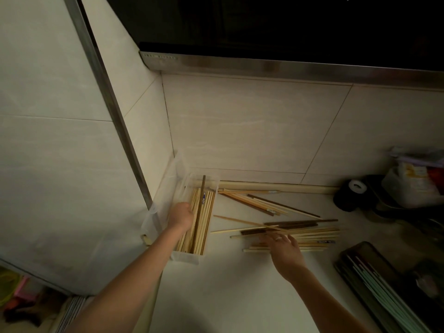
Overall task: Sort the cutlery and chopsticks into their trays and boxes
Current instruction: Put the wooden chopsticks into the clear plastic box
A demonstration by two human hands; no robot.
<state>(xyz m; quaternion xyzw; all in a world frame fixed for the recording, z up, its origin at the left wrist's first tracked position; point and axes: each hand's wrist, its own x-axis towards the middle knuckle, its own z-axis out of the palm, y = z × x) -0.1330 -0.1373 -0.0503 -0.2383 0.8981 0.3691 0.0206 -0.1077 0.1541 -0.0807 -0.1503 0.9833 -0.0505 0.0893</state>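
Your left hand reaches into the clear plastic box by the wall corner, its fingers down among the pale chopsticks packed lengthwise inside; whether they grip any, you cannot tell. Your right hand, fingers spread and relaxed, rests on the loose chopstick pile lying on the white counter just right of the box. A dark tray holding pale green chopsticks sits well apart at the right edge.

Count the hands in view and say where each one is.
2. The left hand is inside the clear plastic box on pale wooden chopsticks; the right hand reaches over loose chopsticks on the counter.
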